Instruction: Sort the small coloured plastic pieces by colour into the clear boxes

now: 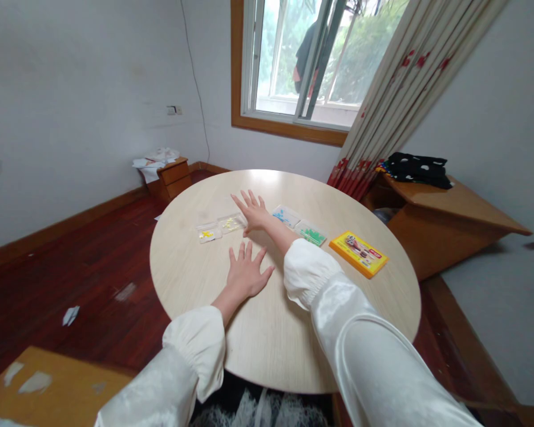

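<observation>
My left hand (248,275) lies palm down on the round pale table (289,332), fingers spread, holding nothing. Farther off, my right hand (253,213) reaches across with its fingers spread and also holds nothing. Beside it sits a clear bag or case with pale yellow pieces (231,223), partly behind the hand. Left of that is a clear pack with bright yellow pieces (208,234). On the other side of my right wrist are a clear pack with blue pieces (285,216) and another with green pieces (311,233). What the pieces are is too small to tell.
A yellow flat box (358,254) with a printed picture lies at the table's right. Beyond it a tilted wooden cabinet (449,219) carries folded black cloth (418,169). A small wooden drawer unit (173,177) stands at back left, and a wooden board (57,385) at front left.
</observation>
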`<state>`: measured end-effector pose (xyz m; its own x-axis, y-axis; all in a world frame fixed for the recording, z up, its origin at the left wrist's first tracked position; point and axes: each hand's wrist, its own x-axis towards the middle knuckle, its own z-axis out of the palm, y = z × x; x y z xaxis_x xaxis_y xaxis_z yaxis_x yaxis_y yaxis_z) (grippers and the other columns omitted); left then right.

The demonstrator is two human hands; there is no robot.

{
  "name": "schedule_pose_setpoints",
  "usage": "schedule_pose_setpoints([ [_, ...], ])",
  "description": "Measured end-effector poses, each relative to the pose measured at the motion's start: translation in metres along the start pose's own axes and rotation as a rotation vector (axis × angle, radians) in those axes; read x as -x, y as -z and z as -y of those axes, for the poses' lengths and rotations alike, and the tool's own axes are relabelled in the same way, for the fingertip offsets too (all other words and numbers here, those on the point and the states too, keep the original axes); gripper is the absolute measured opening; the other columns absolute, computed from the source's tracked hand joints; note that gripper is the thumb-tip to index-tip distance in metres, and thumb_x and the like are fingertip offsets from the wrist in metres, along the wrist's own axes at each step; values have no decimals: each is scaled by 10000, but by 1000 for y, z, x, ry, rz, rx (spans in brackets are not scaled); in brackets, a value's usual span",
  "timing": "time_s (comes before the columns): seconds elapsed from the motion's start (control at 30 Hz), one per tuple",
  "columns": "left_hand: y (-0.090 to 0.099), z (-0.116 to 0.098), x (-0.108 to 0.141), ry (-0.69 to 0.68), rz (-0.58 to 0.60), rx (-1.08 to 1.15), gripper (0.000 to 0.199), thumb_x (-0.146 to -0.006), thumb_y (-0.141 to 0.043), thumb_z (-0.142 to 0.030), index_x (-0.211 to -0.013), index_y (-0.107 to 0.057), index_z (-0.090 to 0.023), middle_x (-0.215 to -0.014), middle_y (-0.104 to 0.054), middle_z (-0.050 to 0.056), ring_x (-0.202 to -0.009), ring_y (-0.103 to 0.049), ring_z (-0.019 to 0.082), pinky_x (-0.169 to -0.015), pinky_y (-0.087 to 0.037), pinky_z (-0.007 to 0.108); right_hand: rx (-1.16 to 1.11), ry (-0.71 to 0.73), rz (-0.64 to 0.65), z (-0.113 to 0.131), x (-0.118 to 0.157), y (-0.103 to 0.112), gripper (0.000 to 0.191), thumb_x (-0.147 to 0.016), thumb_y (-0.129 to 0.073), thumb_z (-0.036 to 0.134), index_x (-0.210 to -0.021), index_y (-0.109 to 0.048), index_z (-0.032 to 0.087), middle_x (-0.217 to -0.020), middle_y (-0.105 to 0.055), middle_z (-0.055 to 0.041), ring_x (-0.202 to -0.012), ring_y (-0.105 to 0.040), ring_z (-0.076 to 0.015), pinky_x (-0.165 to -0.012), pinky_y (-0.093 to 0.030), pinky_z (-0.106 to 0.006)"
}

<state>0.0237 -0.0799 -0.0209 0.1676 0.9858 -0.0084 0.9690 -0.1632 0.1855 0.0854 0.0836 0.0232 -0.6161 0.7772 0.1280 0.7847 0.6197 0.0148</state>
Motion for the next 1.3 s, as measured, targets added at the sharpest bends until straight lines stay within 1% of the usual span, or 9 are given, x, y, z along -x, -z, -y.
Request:
schedule_pose_setpoints([
  [0.1, 2, 1, 0, -12, 10, 8, 666, -888, -191, -612, -1446, -321, -272, -1553, -191, 133, -1428, -126, 341, -1110, -49, 599, 4, 75, 27, 15, -21, 2, 1329, -474, -870, 227, -1494, -21, 269, -1571, -5, -168, -1441, 32, -362, -1110, -40, -598],
  [0.2, 1, 2, 0, -18, 12, 9, 668, -890, -189, -598, -1439, -339, -248, -1551, -193, 141, -1427, -135, 338, -1110, -51, 598, 8, 106, 46, 20, -29, 2, 1267, -500, -856, 202, -1495, -73, 263, -1556, -120, -187, -1438, -79, -358, -1110, -21, -598],
  [0.33, 1, 1, 1, -4, 5, 27, 668, -881, -199, -616, -1432, -348, -269, -1551, -210, 117, -1427, -140, 331, -1114, -45, 593, 53, 139, -57, 20, -17, 0, 1094, -604, -795, 198, -1487, -151, 229, -1473, -322, -178, -1370, -269, -325, -1121, -36, -553],
  [0.43, 2, 0, 1, 2, 4, 24, 656, -884, -207, -614, -1430, -350, -281, -1551, -208, 120, -1427, -139, 332, -1112, -45, 596, 62, 141, -121, 23, -1, -4, 824, -730, -664, 132, -1450, -265, 172, -1387, -428, -172, -1280, -379, -283, -1110, -134, -483],
  [0.5, 1, 1, 1, -1, -7, 18, 649, -884, -216, -612, -1427, -353, -284, -1548, -218, 121, -1425, -148, 333, -1112, -49, 596, 52, 137, -115, 26, 9, -8, 628, -808, -537, 89, -1403, -345, 147, -1343, -470, -169, -1228, -425, -255, -1074, -210, -445],
  [0.57, 0, 1, 0, -6, -19, 12, 647, -884, -221, -611, -1415, -376, -276, -1535, -254, 127, -1422, -162, 331, -1112, -53, 595, 49, 135, -86, 28, 15, -13, 524, -845, -451, 74, -1364, -396, 128, -1339, -479, -168, -1208, -440, -245, -1035, -268, -416],
  [0.77, -2, 3, -1, -22, -43, -1, 654, -887, -213, -606, -1374, -441, -234, -1501, -323, 141, -1423, -160, 314, -1113, -55, 593, 34, 89, -14, 31, 26, -20, 502, -884, -393, 115, -1384, -389, 158, -1431, -406, -139, -1252, -407, -255, -995, -326, -405],
  [1.07, 1, 2, 0, -25, -11, -36, 643, -896, -240, -548, -1396, -414, -183, -1487, -334, 173, -1406, -196, 326, -1110, -67, 593, 48, 2, -14, 43, 27, -20, 462, -901, -365, 150, -1360, -409, 180, -1393, -442, -139, -1188, -458, -262, -943, -372, -419],
  [1.3, 1, 2, 0, -18, -18, -18, 669, -893, -217, -574, -1405, -402, -185, -1505, -304, 168, -1417, -172, 327, -1111, -67, 592, 101, -136, -56, 40, 33, -14, 444, -841, -440, 126, -1280, -476, 65, -1265, -526, -211, -1138, -483, -291, -918, -380, -419],
])
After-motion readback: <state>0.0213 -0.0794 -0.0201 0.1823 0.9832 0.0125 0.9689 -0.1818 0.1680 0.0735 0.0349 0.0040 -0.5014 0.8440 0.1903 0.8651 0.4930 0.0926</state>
